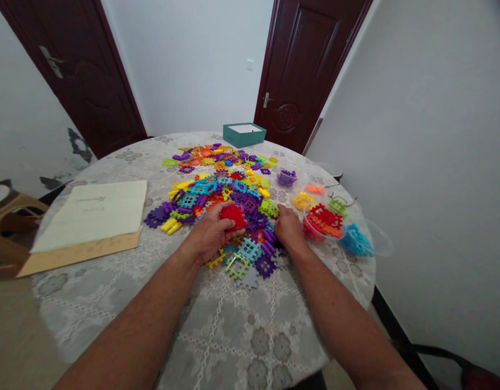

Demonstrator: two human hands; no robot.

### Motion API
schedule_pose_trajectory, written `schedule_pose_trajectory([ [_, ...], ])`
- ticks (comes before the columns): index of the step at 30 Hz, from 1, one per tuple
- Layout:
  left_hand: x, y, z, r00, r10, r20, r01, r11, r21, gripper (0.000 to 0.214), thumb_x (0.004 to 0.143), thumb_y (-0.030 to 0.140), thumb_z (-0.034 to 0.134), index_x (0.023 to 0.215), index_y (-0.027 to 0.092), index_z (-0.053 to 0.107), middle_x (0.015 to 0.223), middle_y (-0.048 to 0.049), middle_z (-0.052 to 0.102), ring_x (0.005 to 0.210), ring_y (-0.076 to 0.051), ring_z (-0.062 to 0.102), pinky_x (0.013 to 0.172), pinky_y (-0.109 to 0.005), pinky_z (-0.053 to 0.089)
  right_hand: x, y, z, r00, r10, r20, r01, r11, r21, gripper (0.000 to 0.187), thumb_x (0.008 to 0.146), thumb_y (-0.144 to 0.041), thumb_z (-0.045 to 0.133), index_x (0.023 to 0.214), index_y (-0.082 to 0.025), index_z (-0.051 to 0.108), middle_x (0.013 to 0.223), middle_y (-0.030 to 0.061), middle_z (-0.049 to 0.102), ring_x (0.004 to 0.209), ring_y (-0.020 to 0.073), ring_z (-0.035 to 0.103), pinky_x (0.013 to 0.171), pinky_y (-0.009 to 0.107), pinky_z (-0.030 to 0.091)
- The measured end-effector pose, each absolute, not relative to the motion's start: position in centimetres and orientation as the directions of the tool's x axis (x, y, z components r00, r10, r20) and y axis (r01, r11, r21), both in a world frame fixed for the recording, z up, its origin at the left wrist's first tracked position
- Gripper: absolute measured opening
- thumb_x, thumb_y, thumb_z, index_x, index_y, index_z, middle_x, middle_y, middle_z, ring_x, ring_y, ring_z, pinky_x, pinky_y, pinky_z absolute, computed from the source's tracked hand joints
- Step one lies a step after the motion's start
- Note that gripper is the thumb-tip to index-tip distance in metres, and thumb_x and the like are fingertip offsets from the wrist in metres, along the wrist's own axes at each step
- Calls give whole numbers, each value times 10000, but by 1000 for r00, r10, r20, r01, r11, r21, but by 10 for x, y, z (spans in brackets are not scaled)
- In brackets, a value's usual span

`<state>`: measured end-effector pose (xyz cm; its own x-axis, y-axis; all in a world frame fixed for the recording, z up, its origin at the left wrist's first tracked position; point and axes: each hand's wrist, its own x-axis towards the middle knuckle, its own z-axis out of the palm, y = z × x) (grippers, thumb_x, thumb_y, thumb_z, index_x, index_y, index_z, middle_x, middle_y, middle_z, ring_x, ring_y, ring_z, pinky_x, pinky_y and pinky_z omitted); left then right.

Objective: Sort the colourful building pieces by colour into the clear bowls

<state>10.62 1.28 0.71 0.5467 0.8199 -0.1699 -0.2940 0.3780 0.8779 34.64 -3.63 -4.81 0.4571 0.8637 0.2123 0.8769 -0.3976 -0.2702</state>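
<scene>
A heap of coloured plastic interlocking pieces covers the middle of a round table with a patterned cloth. My left hand is closed round a stack of red pieces at the near edge of the heap. My right hand rests knuckles up on the heap's right side, fingers curled down into purple and green pieces; what it holds, if anything, is hidden. Green, teal, purple and grey square pieces lie between my wrists.
Clear bowls stand at the right: red pieces, blue pieces, orange, yellow, purple. A teal box sits at the far edge. Papers lie left. Two dark doors stand behind.
</scene>
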Motion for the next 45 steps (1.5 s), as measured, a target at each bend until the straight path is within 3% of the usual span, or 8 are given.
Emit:
schedule_pose_trajectory([
  [5,106,13,6,550,818,-166,-286,372,883,635,723,12,693,1322,188,573,1169,-119,698,919,-195,750,838,-356,670,346,-33,-49,493,862,118,863,-468,-188,523,976,-162,512,1494,-96,504,1256,225,666,1215,333,630,1052,412,468],
  [11,106,14,4,549,820,-161,-288,366,885,631,725,25,699,1320,189,565,1140,-109,702,923,-200,756,828,-354,673,346,-35,-48,514,837,186,845,-458,-277,635,944,-241,608,1543,-104,446,1344,219,538,1165,311,646,1000,381,514],
  [19,106,14,9,528,836,-151,-286,343,895,649,741,39,709,1351,197,552,1145,-98,705,927,-198,760,830,-365,680,337,-39,-42,254,819,515,936,-74,-345,520,883,-33,469,1361,-182,609,1277,137,489,1095,233,581,989,362,546],
  [23,105,14,13,532,833,-152,-290,348,891,691,744,55,725,1395,202,547,1131,-105,723,937,-210,768,824,-363,679,334,-42,-33,237,763,602,935,-10,-356,491,850,-5,475,1269,-187,657,1253,131,494,1157,246,549,1070,392,516],
  [26,106,13,13,519,841,-153,-296,345,891,673,759,55,716,1394,210,555,1115,-95,724,934,-199,761,846,-375,678,326,-46,-28,271,699,661,878,101,-468,506,859,-32,523,1319,-203,646,1283,132,502,1187,246,566,1082,400,521],
  [32,107,11,11,518,840,-162,-335,374,865,610,770,16,679,1343,194,570,1061,-76,700,909,-170,726,859,-377,676,299,-56,-25,281,744,607,617,345,-707,377,922,-209,642,1294,-268,670,1257,75,587,1065,204,645,909,350,596],
  [40,109,9,8,540,827,-157,-410,421,809,392,851,148,699,1233,184,615,1154,-104,695,966,-182,709,801,-317,655,278,-66,-21,86,771,631,632,447,-633,340,925,-224,687,1263,-256,674,1234,90,608,993,198,649,844,354,581],
  [45,110,7,2,585,798,-143,-282,366,887,600,756,117,744,1326,236,599,1231,-89,689,1029,-196,713,837,-290,619,275,-67,-20,14,828,560,676,405,-615,394,943,-256,667,1335,-263,631,1333,107,614,1092,227,643,932,395,572],
])
